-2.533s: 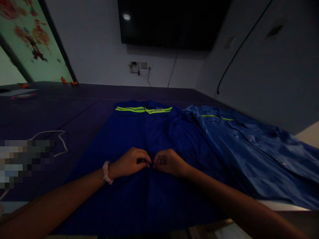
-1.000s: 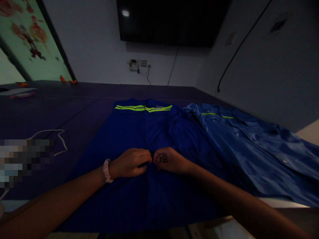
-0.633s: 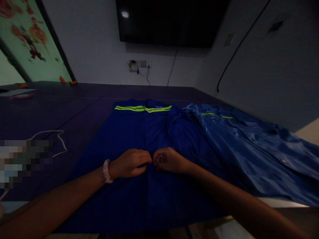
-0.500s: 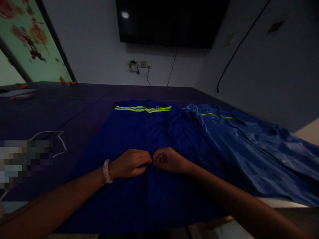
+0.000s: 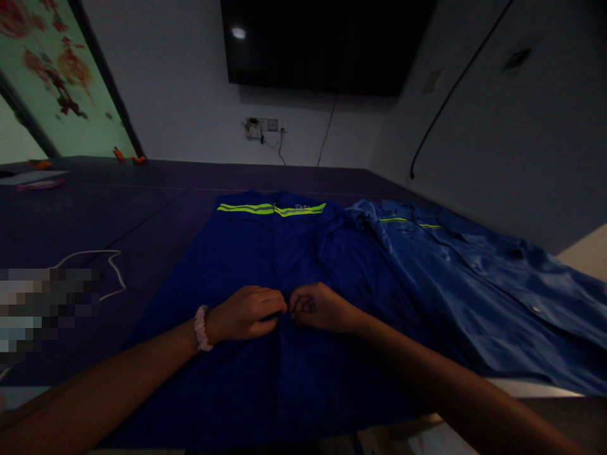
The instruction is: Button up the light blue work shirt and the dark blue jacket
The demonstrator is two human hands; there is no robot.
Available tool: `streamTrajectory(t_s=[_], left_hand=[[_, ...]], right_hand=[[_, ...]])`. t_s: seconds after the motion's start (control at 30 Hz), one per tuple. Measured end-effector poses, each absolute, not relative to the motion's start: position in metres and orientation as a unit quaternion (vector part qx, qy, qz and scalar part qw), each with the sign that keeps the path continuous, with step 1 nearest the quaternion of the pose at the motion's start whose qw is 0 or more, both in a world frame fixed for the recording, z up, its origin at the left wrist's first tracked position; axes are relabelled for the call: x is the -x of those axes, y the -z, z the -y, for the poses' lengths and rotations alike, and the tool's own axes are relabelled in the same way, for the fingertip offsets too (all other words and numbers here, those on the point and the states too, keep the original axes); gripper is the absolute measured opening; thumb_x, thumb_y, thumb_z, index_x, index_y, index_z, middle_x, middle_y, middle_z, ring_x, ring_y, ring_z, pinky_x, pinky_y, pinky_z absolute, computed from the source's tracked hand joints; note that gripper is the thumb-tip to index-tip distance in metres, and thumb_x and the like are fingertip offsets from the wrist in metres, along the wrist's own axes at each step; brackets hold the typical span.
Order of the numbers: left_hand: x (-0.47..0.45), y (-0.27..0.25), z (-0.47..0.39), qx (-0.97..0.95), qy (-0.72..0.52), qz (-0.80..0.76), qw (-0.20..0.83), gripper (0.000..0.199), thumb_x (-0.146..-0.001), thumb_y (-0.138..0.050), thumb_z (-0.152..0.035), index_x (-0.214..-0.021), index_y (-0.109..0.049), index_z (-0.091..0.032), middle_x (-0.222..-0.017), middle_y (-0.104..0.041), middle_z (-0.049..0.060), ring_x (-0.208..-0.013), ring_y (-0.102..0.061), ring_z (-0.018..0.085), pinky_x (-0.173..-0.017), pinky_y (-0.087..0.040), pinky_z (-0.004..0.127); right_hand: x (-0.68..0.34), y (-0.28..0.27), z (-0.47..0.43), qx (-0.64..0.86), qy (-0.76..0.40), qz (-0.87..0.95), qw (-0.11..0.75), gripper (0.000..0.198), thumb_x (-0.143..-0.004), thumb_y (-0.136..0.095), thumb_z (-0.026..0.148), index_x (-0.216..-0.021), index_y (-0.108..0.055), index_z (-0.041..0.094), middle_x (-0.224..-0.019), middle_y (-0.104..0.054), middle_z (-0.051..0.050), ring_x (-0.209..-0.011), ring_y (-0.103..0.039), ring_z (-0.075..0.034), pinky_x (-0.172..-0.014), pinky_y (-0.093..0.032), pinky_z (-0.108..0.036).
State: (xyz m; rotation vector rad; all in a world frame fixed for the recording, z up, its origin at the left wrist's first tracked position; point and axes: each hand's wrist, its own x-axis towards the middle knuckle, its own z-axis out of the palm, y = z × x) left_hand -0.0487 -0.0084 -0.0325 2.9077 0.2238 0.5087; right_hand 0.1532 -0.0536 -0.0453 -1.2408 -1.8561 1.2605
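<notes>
Dim room, head view. Dark blue work jacket with yellow-green reflective stripes (image 5: 246,265) lies flat on the dark purple table surface (image 5: 95,221), collar end toward 12 o'clock, hem toward 6. Both hands meet on its centre front placket, a little below frame centre. Left hand (image 5: 246,313), pink scrunchie (image 5: 202,328) on the wrist, fingers curled, pinching the fabric edge at the placket. Right hand (image 5: 320,306) clenched in a loose fist, fingertips tucked in on the same seam, knuckles nearly touching the left hand. Too dark to tell a button or fastener between them.

At 3 o'clock of the jacket, a lighter blue work shirt (image 5: 474,278) lies spread out and overlaps the jacket's right side. White cord (image 5: 111,268) loops on the table at 9 o'clock. Black wall-mounted screen (image 5: 322,44) at 12 o'clock, white wall socket with plugs (image 5: 260,126) below it. Green floral panel (image 5: 52,76) at 10 o'clock.
</notes>
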Motion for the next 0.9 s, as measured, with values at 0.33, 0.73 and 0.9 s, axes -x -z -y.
streamTrajectory(t_s=[0.33, 0.73, 0.9], left_hand=[[0.0493, 0.0333, 0.0083, -0.978, -0.181, -0.064, 0.084, 0.014, -0.078, -0.048, -0.011, -0.090, -0.053, -0.016, -0.086, -0.062, 0.003, -0.076, -0.057, 0.012, -0.068, -0.042, 0.023], [0.0487, 0.0335, 0.0081, -0.980, -0.165, -0.065, 0.087, 0.013, -0.077, -0.048, -0.011, -0.088, -0.053, -0.017, -0.086, -0.061, 0.002, -0.074, -0.056, 0.012, -0.065, -0.041, 0.023], [0.0482, 0.0339, 0.0076, -0.980, -0.166, -0.065, 0.087, 0.013, -0.076, -0.048, -0.009, -0.086, -0.053, -0.016, -0.082, -0.060, 0.002, -0.070, -0.055, 0.011, -0.063, -0.041, 0.022]], right_hand=[[-0.1520, 0.0458, 0.0532, 0.473, -0.467, 0.691, 0.285, 0.011, -0.062, -0.059, 0.012, -0.073, -0.059, 0.016, -0.056, -0.060, 0.003, -0.052, -0.055, -0.008, -0.047, -0.039, -0.017], [-0.1510, 0.0406, 0.0560, 0.472, -0.425, 0.725, 0.265, 0.019, -0.065, -0.068, 0.025, -0.077, -0.057, 0.016, -0.049, -0.048, 0.008, -0.042, -0.041, -0.004, -0.041, -0.027, -0.016], [-0.1513, 0.0410, 0.0561, 0.474, -0.427, 0.725, 0.259, 0.014, -0.065, -0.064, 0.017, -0.077, -0.057, 0.015, -0.050, -0.048, 0.008, -0.042, -0.041, -0.004, -0.041, -0.027, -0.016]])
